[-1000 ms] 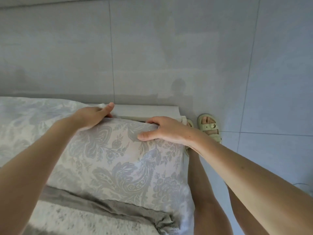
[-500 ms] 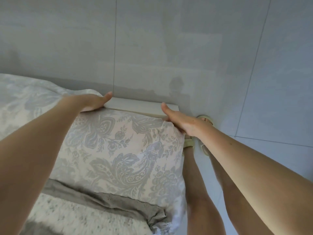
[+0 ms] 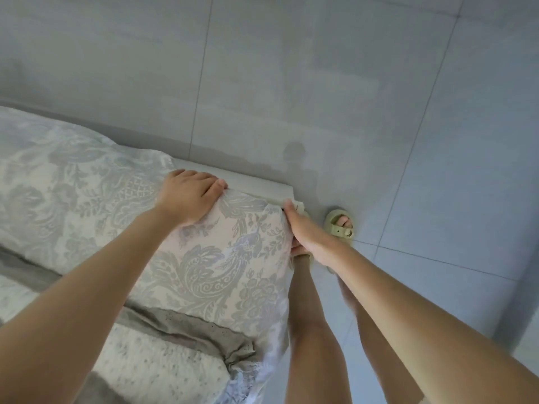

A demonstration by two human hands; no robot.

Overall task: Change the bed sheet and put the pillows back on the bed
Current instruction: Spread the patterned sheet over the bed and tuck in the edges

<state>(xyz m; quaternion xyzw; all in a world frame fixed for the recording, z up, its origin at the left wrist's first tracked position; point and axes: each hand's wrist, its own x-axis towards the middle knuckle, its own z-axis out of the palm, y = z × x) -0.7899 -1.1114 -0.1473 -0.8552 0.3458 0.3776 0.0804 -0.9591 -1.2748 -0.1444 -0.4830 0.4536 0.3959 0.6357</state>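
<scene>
A pillow (image 3: 221, 266) in a cream case with a grey paisley print lies at the bed's corner, against the white bed frame ledge (image 3: 256, 185). My left hand (image 3: 189, 196) rests on the pillow's far edge and presses it down, with the fabric creased beside the fingertips. At the pillow's right corner my right hand (image 3: 306, 234) holds the side, thumb on top and fingers curled under. A second pillow (image 3: 58, 176) in the same print lies to the left. A grey sheet edge (image 3: 186, 325) and a white speckled cover (image 3: 151, 368) lie in front of the pillows.
Grey floor tiles (image 3: 408, 141) spread beyond and to the right of the bed. My legs stand close against the bed's right side, and one foot in a pale green sandal (image 3: 341, 225) shows just past the bed's corner.
My right hand slid from the pillow's top edge to its right corner and side. My left hand shifted right along the far edge. The view tilted, showing more of the left pillow.
</scene>
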